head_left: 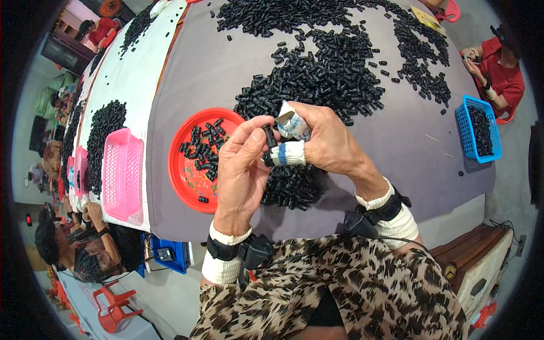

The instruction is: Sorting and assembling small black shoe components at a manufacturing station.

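Observation:
My left hand pinches a small black plastic piece between thumb and fingers. Close against it is my right hand, its fingers curled. A white wrap with blue print and a white knitted band with a blue stripe show at the right hand's fingers; whether it grips anything inside them I cannot make out. Left of my hands, a red round tray holds several loose black pieces. Beyond my hands, a large heap of the same black pieces spreads over the grey-covered table.
A blue basket of black pieces stands at the right edge, near a person in red. Pink baskets and another heap lie on the white strip at left. Another person sits at lower left. A red stool stands behind.

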Demonstrator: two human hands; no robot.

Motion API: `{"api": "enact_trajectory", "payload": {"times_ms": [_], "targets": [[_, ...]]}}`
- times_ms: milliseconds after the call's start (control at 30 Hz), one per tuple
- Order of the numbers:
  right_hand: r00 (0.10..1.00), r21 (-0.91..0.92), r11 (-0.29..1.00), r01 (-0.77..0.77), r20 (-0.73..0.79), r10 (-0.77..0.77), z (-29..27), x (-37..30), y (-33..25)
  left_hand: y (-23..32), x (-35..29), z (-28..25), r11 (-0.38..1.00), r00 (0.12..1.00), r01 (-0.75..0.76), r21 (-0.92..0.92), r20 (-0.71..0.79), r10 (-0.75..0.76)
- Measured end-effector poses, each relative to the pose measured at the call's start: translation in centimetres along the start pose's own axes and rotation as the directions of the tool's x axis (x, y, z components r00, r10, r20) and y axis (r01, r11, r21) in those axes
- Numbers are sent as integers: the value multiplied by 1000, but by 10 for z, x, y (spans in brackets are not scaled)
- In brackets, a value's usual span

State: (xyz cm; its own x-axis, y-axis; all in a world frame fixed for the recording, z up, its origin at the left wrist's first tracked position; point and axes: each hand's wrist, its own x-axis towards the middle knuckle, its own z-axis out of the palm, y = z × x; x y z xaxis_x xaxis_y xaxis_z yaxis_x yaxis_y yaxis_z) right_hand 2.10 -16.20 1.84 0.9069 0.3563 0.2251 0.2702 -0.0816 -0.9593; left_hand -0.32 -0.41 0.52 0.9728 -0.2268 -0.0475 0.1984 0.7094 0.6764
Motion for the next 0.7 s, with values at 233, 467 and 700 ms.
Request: {"api": "enact_trajectory", "payload": {"times_ms": [233,467,700], "targets": [[1000,-46,999,-23,12,23,-3,2,-3,5,1,1,998,999,-12,65,32,10],[998,-68,997,-34,45,37,-4,1,4,-1,2,-6,998,997,-1,-60,76,6],[993,-120,992,-48,100,60,-6,5,-3,0,3,-10,997,993,26,-76,114,-17]]}}
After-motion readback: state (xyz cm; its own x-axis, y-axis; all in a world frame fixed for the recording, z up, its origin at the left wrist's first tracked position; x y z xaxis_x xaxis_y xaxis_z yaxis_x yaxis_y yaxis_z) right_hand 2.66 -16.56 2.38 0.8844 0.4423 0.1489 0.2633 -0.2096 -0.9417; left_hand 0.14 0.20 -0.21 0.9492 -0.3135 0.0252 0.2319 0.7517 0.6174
